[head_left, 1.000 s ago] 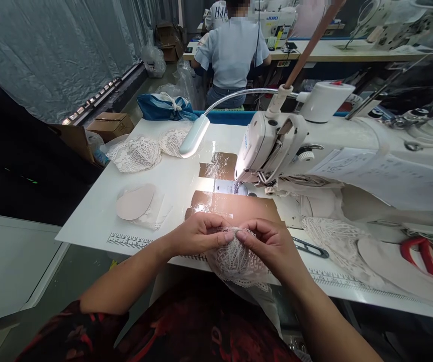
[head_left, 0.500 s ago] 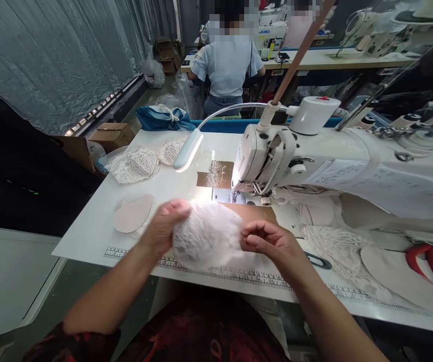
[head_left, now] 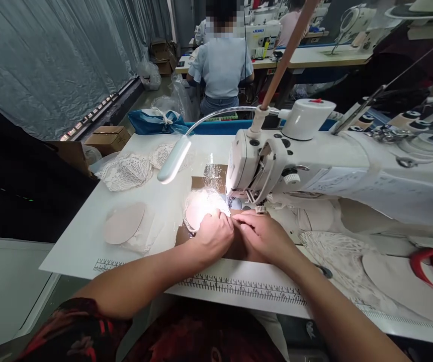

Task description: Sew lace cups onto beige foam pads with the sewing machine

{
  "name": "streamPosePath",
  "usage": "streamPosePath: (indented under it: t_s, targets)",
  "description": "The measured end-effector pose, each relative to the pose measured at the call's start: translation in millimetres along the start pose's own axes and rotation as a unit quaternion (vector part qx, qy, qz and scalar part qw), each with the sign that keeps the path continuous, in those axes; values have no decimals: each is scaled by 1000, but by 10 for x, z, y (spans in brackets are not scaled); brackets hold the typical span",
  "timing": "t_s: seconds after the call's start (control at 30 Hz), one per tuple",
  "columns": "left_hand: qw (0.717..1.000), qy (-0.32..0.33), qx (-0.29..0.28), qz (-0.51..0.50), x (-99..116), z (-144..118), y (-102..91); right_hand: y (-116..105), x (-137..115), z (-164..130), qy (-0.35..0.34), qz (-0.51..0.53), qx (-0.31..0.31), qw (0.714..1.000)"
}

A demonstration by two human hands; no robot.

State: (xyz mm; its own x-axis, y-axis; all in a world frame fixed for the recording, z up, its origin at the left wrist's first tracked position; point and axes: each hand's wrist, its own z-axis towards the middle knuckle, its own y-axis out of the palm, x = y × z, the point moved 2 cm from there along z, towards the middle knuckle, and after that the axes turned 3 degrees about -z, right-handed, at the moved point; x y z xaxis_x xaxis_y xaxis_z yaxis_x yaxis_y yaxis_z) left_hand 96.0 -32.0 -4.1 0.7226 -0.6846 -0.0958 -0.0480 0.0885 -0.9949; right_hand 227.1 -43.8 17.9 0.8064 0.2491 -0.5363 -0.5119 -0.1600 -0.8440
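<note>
Pressing round lace piece (head_left: 201, 208) flat

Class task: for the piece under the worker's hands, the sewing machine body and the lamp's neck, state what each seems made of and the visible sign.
Lace piece: openwork white lace over a smooth pale pad, judging by its netted edge. Sewing machine: glossy white painted metal or plastic; the shine leaves it open. Lamp neck: ribbed, silvery, bendable metal. Both hands, left hand and right hand, press the piece flat.

This is a garment sewing workshop: an industrial sewing machine (head_left: 276, 161) with a gooseneck lamp (head_left: 173, 161) stands on a white bench (head_left: 88, 241), lace pieces (head_left: 125, 171) lie at centre left, and another person (head_left: 222, 65) sits at a second machine (head_left: 259, 35) at top centre.
</note>
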Motion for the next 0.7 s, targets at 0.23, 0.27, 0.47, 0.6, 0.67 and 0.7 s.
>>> streamPosePath:
  t_s: [0.23,0.27,0.47,0.6,0.67,0.7]
  targets:
    - [992,52,-29,-112,-244,-130,-205,221,-58,-17,-47,-143,-11,989]
    - [986,50,-14,-160,-327,-133,-216,239,-54,-21,-47,-162,-15,986]
    - [960,71,81,-258,-563,-117,-53,287,-40,-3,-20,-233,-13,972]
    - [968,98,103,-209,-561,-44,42,303,-31,26,-3,-266,1,964]
    - [966,118,116,-197,-588,8,55,307,-16,44,2,-271,13,963]
    - [965,127,123,-196,-609,33,60,308,-8,52,4,-269,20,963]
